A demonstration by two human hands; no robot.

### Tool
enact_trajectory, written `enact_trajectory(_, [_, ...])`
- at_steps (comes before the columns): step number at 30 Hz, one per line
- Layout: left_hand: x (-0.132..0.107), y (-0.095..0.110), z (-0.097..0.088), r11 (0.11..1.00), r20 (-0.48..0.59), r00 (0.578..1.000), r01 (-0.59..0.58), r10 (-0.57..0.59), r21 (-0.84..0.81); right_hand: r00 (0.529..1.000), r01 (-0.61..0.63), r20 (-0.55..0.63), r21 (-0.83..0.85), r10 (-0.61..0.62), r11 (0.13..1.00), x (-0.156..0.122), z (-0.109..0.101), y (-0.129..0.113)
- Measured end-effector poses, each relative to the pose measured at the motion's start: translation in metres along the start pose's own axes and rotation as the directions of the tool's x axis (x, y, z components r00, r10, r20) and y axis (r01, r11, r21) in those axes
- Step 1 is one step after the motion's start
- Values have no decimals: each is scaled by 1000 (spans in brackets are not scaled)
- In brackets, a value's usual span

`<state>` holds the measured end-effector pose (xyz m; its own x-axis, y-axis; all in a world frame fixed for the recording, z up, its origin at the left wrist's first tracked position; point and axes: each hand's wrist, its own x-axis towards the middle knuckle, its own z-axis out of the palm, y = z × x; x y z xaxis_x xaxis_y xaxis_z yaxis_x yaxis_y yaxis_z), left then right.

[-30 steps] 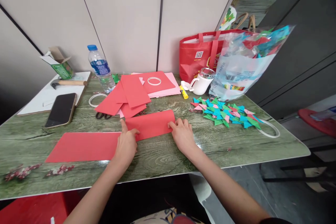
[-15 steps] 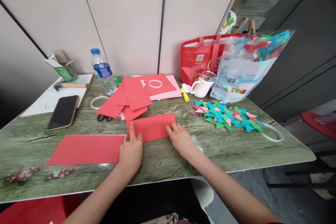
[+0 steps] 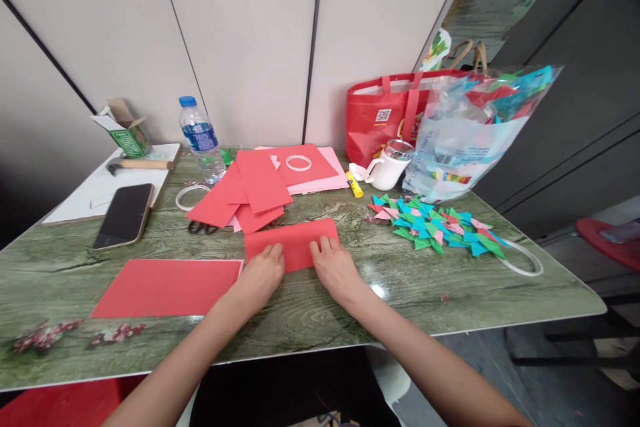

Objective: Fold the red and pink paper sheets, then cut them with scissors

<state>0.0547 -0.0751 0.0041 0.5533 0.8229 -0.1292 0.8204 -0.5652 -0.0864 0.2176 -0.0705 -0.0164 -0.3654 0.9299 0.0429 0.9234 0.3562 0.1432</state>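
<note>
At the near middle of the table (image 3: pixel 400 307), just in front of the person, the fingers of both hands are bent down onto a red paper piece (image 3: pixel 299 247), the left hand (image 3: pixel 261 275) over its lower left part and the right hand (image 3: pixel 336 270) over its lower right. The fingertips touch it, but from where I stand I can't tell whether they pinch the edge or merely press. If one side were pushed harder than the other, I'd expect the paper to skew and any crease to run crooked; a tug outward might wrinkle or tear it. Beside the left forearm lie flat red sheets (image 3: pixel 165 287), close enough that a careless wrist could nudge them out of line. Beyond the fingers is a loose red pile (image 3: pixel 265 183) with dark scissor handles (image 3: pixel 203 228) poking out; dragging a sheet from it could pull the scissors along. Off to the right sit folded paper triangles (image 3: pixel 435 223), which a sweeping arm might scatter, and farther back a white mug (image 3: pixel 387 170) that a wider knock could tip.
</note>
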Motion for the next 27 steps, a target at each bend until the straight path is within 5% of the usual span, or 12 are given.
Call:
enact_trajectory(9, [13, -8, 27, 1000, -64, 998, -16, 15, -5, 999, -16, 39, -33, 17, 999, 16, 5, -1])
enact_trajectory(14, [10, -12, 18, 999, 0, 1000, -26, 26, -41, 998, 42, 49, -15, -42, 999, 22, 2, -4])
enact_trajectory(21, [7, -15, 9, 998, 11, 1000, 3, -3, -66, 958, 280, 36, 85, -284, 956, 26, 2, 8])
enact_trajectory(27, [12, -10, 17, 999, 10, 1000, 21, -21, 25, 959, 257, 91, 127, -269, 958, 31, 2, 12])
